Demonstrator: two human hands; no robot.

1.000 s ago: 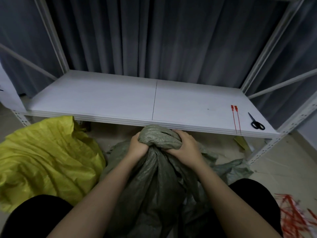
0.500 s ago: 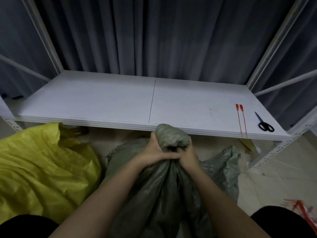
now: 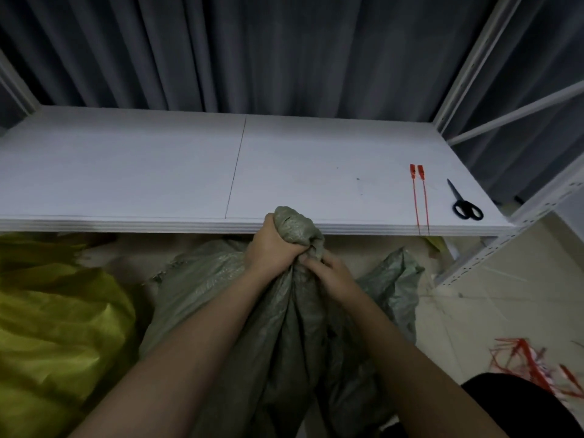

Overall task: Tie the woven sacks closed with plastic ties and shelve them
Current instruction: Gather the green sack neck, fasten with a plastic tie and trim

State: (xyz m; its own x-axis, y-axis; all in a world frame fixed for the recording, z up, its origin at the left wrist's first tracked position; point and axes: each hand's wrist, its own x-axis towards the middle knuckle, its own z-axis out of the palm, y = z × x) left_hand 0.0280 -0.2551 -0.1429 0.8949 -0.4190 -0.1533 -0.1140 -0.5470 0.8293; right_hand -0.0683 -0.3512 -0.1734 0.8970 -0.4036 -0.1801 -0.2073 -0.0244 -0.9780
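A green woven sack (image 3: 284,327) stands on the floor in front of me, its mouth gathered into a bunched neck. My left hand (image 3: 271,248) grips that neck just under the puffed top. My right hand (image 3: 331,273) grips the gathered fabric right below and beside it. Two red plastic ties (image 3: 420,197) lie side by side on the white shelf (image 3: 158,172), near its front right edge. A yellow woven sack (image 3: 53,327) sits slumped on the floor at the left.
Black scissors (image 3: 466,203) lie on the shelf right of the ties. A heap of red ties (image 3: 537,365) lies on the floor at lower right. White shelf posts rise at both ends, and a grey curtain hangs behind.
My left hand has wrapped tighter round the sack's neck and my right hand has slid below it. The neck has narrowed and the view has shifted slightly left.
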